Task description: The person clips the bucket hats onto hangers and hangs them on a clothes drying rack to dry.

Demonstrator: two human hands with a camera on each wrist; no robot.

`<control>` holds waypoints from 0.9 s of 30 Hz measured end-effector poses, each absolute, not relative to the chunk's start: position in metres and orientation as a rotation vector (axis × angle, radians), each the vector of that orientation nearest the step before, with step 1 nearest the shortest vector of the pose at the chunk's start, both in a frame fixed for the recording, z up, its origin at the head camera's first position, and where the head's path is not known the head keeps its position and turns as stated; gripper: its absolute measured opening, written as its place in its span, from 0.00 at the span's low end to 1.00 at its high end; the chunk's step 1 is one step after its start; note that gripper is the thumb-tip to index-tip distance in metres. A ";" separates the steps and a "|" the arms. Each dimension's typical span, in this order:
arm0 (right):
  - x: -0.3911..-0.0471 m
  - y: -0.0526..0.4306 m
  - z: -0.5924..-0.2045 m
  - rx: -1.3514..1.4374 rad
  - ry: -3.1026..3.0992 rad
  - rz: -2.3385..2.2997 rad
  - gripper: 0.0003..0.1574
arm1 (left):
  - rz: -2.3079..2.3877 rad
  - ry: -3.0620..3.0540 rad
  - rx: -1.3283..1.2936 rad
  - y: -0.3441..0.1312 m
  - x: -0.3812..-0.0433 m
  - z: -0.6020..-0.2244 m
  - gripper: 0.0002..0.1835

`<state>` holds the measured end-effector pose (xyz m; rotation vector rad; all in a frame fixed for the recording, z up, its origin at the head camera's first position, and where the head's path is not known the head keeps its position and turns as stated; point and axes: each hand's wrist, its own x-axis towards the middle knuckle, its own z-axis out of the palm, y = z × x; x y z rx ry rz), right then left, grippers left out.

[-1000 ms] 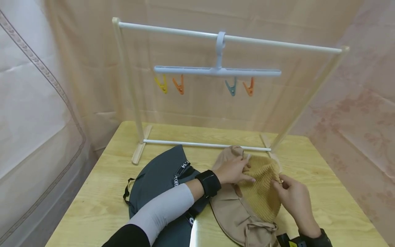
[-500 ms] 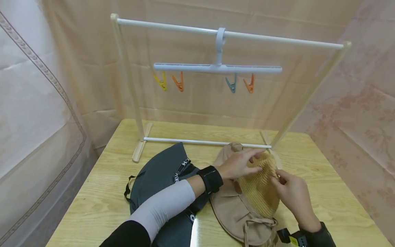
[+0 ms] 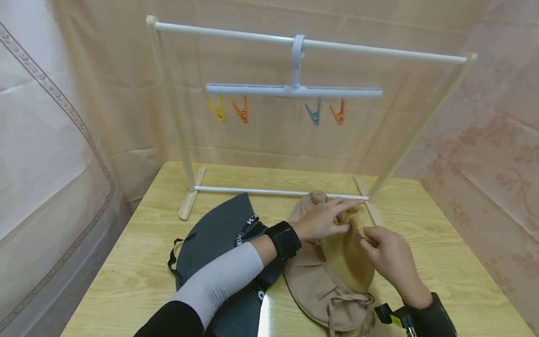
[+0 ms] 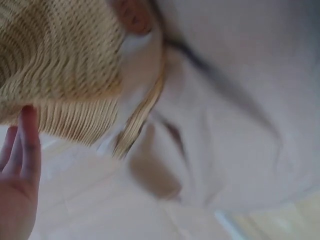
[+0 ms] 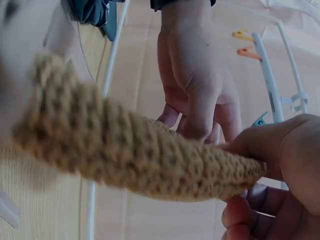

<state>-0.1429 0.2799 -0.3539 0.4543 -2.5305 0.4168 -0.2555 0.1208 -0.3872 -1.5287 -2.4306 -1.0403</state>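
A sun hat with a tan fabric brim [image 3: 309, 281] and a yellow-beige woven crown [image 3: 347, 257] lies on the right half of the table. My right hand [image 3: 391, 262] pinches the crown's edge between thumb and fingers; the right wrist view shows the woven edge [image 5: 150, 155] caught there. At the crown's far side is my left hand [image 3: 322, 220], thumb and index finger spread apart. In the left wrist view its straight fingers [image 4: 30, 145] touch the weave. A dark grey hat [image 3: 214, 238] with a lettered black strap lies partly under my left forearm.
Behind the hats stands a rack with a white top bar [image 3: 236, 33]. From it hangs a pale blue hanger [image 3: 269, 90] with yellow, orange and blue clips [image 3: 313, 112]. The rack's lower bar [image 3: 252, 190] runs close behind both hats on the wooden table [image 3: 126, 262].
My left hand has moved right and back over the crown from the brim side, its fingers spreading. My right hand has drawn the crown's edge slightly left, and the crown has folded in near the top.
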 end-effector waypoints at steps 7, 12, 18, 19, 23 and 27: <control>-0.144 0.279 -0.355 0.484 -2.570 0.483 0.25 | -0.759 -2.555 -1.644 0.118 -0.257 -0.378 0.32; -0.145 0.281 -0.358 0.467 -2.566 0.518 0.24 | -0.761 -2.596 -1.588 0.117 -0.255 -0.379 0.29; -0.143 0.283 -0.359 0.417 -2.567 0.538 0.18 | -0.841 -2.516 -1.464 0.119 -0.250 -0.386 0.20; -0.143 0.283 -0.359 0.408 -2.569 0.544 0.17 | -0.851 -2.498 -1.443 0.119 -0.250 -0.388 0.19; -0.145 0.284 -0.357 0.367 -2.593 0.590 0.10 | -0.911 -2.457 -1.394 0.119 -0.250 -0.387 0.17; -0.146 0.287 -0.352 0.335 -2.576 0.657 0.04 | -0.955 -2.408 -1.359 0.119 -0.254 -0.386 0.16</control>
